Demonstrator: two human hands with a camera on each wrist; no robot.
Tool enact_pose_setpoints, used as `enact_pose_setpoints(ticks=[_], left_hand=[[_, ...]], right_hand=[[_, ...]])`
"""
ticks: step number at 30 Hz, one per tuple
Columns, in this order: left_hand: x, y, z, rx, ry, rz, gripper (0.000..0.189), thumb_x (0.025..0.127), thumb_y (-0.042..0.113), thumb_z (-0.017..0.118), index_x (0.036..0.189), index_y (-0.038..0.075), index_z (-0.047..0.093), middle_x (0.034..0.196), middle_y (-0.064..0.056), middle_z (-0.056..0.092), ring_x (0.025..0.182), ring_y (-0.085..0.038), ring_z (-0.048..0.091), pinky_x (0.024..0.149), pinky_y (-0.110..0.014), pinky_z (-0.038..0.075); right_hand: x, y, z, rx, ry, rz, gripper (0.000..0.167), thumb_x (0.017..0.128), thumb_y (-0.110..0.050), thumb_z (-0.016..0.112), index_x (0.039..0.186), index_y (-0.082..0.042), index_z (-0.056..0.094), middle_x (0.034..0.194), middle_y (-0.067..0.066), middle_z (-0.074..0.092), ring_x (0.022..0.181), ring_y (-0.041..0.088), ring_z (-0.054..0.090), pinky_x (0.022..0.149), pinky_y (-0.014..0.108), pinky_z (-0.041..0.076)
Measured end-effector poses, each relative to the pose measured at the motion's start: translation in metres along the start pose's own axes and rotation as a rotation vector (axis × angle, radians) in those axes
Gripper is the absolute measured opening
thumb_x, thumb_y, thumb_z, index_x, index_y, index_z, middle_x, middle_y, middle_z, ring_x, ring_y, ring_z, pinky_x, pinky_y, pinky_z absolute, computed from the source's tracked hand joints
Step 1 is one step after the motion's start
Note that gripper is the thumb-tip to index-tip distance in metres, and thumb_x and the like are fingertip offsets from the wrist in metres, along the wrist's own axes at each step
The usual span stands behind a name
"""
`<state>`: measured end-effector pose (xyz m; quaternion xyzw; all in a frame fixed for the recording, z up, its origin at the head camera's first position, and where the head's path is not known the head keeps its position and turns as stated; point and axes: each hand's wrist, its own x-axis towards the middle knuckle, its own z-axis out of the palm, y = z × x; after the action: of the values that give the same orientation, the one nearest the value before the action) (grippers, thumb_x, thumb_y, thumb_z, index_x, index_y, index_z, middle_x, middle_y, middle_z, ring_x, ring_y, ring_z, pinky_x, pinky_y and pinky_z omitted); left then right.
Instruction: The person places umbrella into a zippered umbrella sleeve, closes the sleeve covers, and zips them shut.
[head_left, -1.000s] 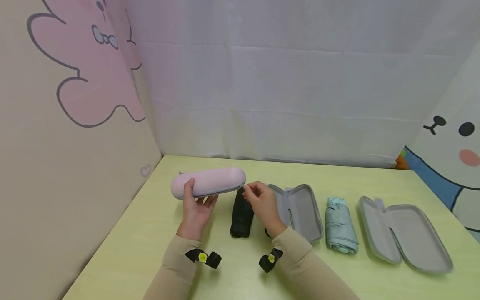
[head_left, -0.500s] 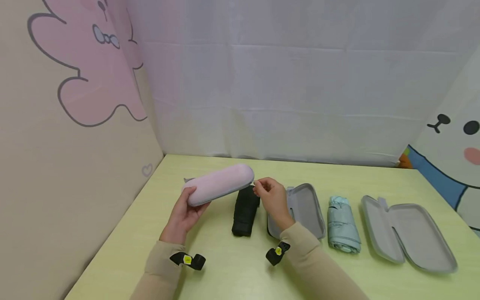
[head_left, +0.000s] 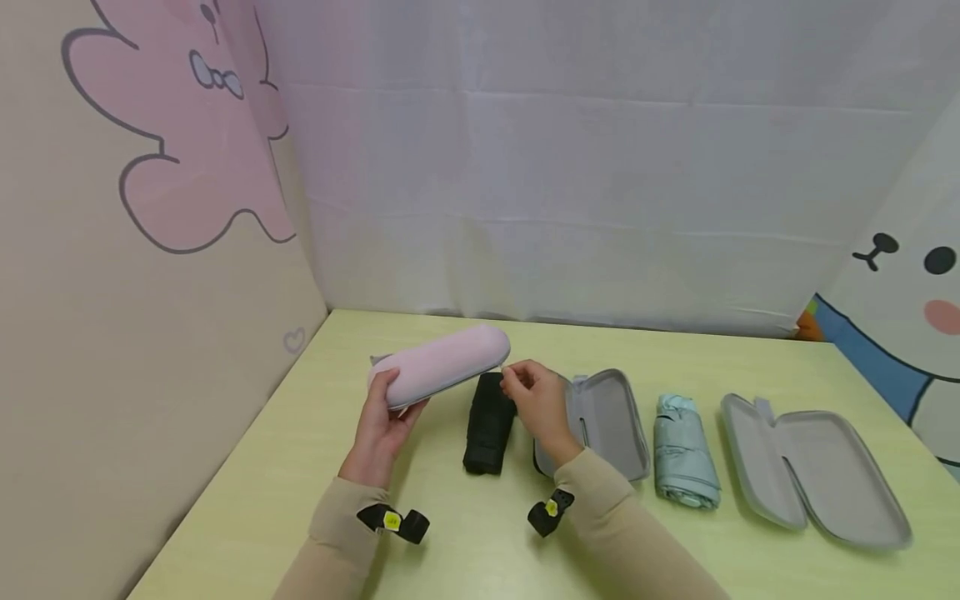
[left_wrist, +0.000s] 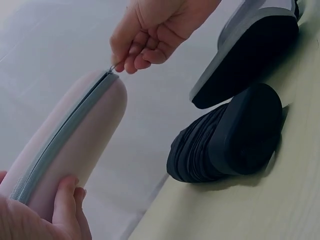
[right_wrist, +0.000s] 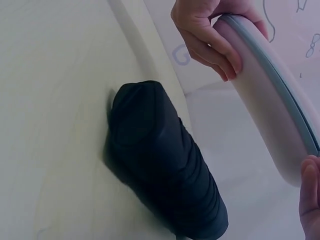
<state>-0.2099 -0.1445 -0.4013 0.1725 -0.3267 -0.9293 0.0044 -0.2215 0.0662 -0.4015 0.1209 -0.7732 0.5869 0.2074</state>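
Observation:
A pink hard-shell case (head_left: 446,362) with a grey zipper (left_wrist: 62,132) along its side is held above the table, its right end tilted up. My left hand (head_left: 382,433) grips the case near its left end, thumb on the near side and fingers underneath. At the other end, my right hand (head_left: 542,407) pinches the small zipper pull (left_wrist: 111,69) between thumb and fingertips. A folded black umbrella (head_left: 487,429) lies on the table beneath and between the hands. Just beyond my right hand is an open grey case (head_left: 611,421), partly hidden by that hand.
A folded light green umbrella (head_left: 684,454) lies on the yellow-green table (head_left: 465,550), right of the middle. Another open grey case (head_left: 836,475) lies farther right. A white curtain (head_left: 525,208) hangs behind the table, and a printed wall (head_left: 187,375) stands at the left.
The pink case has shifted right and tilted, its right end rising. Both hands have moved with it; the right hand stays at the zipper end. In the last half second little has moved.

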Motion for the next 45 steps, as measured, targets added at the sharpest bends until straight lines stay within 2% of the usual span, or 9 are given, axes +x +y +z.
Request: enact_pose_setpoints(ticks=[5, 10, 15, 20, 24, 27, 34, 40, 45], left_hand=[[-0.002, 0.003, -0.004, 0.059, -0.098, -0.049, 0.055, 0.090, 0.018, 0.052, 0.139, 0.015, 0.026, 0.127, -0.013, 0.030, 0.115, -0.028, 0.039, 0.088, -0.037, 0.046], [-0.003, 0.011, -0.015, 0.266, -0.253, -0.137, 0.060, 0.087, 0.014, 0.052, 0.140, 0.012, 0.023, 0.129, -0.015, 0.030, 0.112, -0.026, 0.040, 0.086, -0.031, 0.045], [-0.002, 0.012, -0.018, 0.432, -0.351, -0.176, 0.066, 0.087, 0.014, 0.054, 0.142, 0.005, 0.019, 0.129, -0.019, 0.031, 0.106, -0.025, 0.047, 0.085, -0.030, 0.046], [0.001, 0.005, -0.013, 0.376, -0.234, -0.128, 0.065, 0.086, 0.018, 0.057, 0.141, 0.005, 0.023, 0.126, -0.021, 0.034, 0.097, -0.023, 0.054, 0.084, -0.031, 0.048], [0.002, -0.001, -0.011, 0.341, -0.150, -0.066, 0.062, 0.086, 0.018, 0.056, 0.140, 0.003, 0.027, 0.123, -0.021, 0.036, 0.093, -0.021, 0.056, 0.082, -0.029, 0.049], [0.002, -0.005, -0.008, 0.325, -0.124, -0.044, 0.060, 0.087, 0.017, 0.054, 0.139, 0.003, 0.028, 0.123, -0.020, 0.036, 0.095, -0.022, 0.054, 0.080, -0.028, 0.050], [-0.003, -0.011, -0.001, 0.293, -0.091, -0.032, 0.061, 0.087, 0.018, 0.056, 0.139, 0.004, 0.029, 0.121, -0.019, 0.037, 0.095, -0.022, 0.052, 0.078, -0.028, 0.050], [-0.004, -0.016, 0.002, 0.273, -0.075, -0.040, 0.061, 0.087, 0.020, 0.058, 0.139, 0.005, 0.030, 0.123, -0.020, 0.037, 0.099, -0.025, 0.050, 0.079, -0.029, 0.050], [-0.004, -0.018, 0.004, 0.272, -0.064, -0.049, 0.062, 0.088, 0.022, 0.059, 0.140, 0.007, 0.030, 0.127, -0.020, 0.035, 0.108, -0.029, 0.045, 0.079, -0.029, 0.050]], right_hand=[[0.004, -0.001, -0.002, 0.080, 0.032, 0.069, 0.014, 0.088, -0.006, 0.064, 0.084, 0.008, 0.065, 0.071, 0.012, 0.065, 0.062, 0.018, 0.062, 0.059, 0.022, 0.050], [0.007, -0.024, -0.012, 0.121, 0.056, 0.094, 0.011, 0.087, 0.001, 0.062, 0.083, 0.011, 0.064, 0.072, 0.020, 0.064, 0.063, 0.027, 0.062, 0.058, 0.020, 0.050], [0.009, -0.044, -0.021, 0.133, 0.073, 0.101, 0.010, 0.087, 0.005, 0.060, 0.082, 0.013, 0.062, 0.072, 0.022, 0.063, 0.059, 0.015, 0.060, 0.057, 0.018, 0.049], [0.013, -0.029, -0.019, 0.126, 0.056, 0.111, 0.012, 0.087, 0.000, 0.062, 0.082, 0.011, 0.063, 0.071, 0.016, 0.064, 0.058, 0.008, 0.058, 0.058, 0.019, 0.050], [0.013, -0.016, -0.012, 0.087, 0.043, 0.107, 0.013, 0.088, -0.003, 0.063, 0.083, 0.008, 0.064, 0.071, 0.015, 0.065, 0.061, 0.016, 0.061, 0.057, 0.018, 0.049], [0.012, -0.016, -0.009, 0.054, 0.041, 0.099, 0.012, 0.088, -0.004, 0.063, 0.083, 0.007, 0.065, 0.072, 0.015, 0.065, 0.063, 0.021, 0.061, 0.057, 0.019, 0.048], [0.010, -0.009, -0.006, 0.013, 0.036, 0.022, 0.014, 0.087, -0.007, 0.064, 0.081, 0.005, 0.066, 0.068, 0.008, 0.064, 0.059, 0.014, 0.059, 0.055, 0.022, 0.048], [0.010, -0.006, -0.006, 0.060, 0.044, 0.056, 0.015, 0.087, -0.007, 0.065, 0.082, 0.007, 0.065, 0.070, 0.012, 0.065, 0.060, 0.016, 0.060, 0.057, 0.020, 0.049], [0.007, -0.007, -0.006, -0.024, 0.036, 0.016, 0.012, 0.087, -0.007, 0.065, 0.079, 0.000, 0.066, 0.068, 0.007, 0.064, 0.059, 0.012, 0.058, 0.054, 0.020, 0.047]])
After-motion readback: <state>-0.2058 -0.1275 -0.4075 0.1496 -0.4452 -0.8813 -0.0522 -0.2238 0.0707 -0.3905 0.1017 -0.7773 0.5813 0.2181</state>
